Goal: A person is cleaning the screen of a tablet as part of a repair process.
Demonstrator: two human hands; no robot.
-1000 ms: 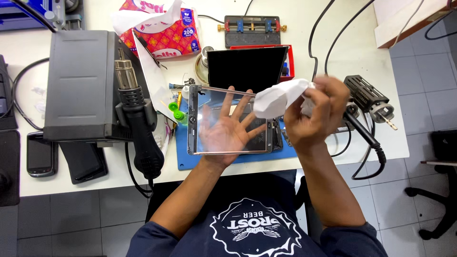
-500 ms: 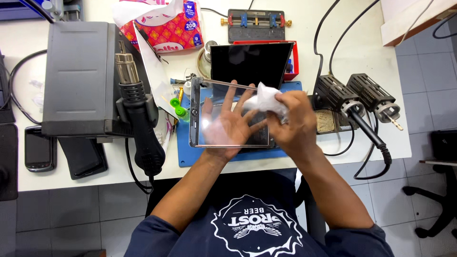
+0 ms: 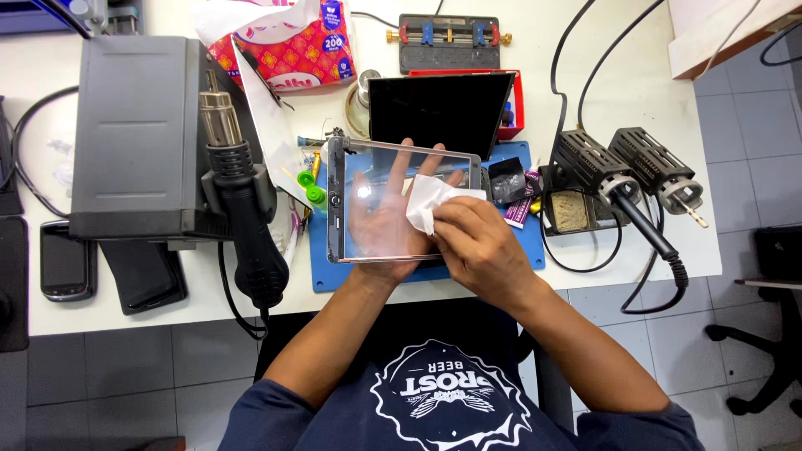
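My left hand [image 3: 386, 219] lies palm up under a clear glass tablet panel [image 3: 351, 175] and holds it above the blue mat [image 3: 322, 271]. Its spread fingers show through the glass. My right hand [image 3: 480, 246] presses a folded white tissue [image 3: 428, 200] against the right part of the panel's upper face. A dark tablet screen [image 3: 439, 108] leans in a red tray just behind the panel.
A grey hot-air station [image 3: 134, 134] with its black wand [image 3: 246, 225] stands at left. A tissue pack [image 3: 288, 42] and a clamp jig [image 3: 447, 38] lie at the back. Two soldering iron holders [image 3: 626, 171] sit at right. Phones [image 3: 67, 263] rest at the near left edge.
My right hand came down from mid-air with the tissue onto the panel and slid toward its right side. The left hand kept holding the panel from below.
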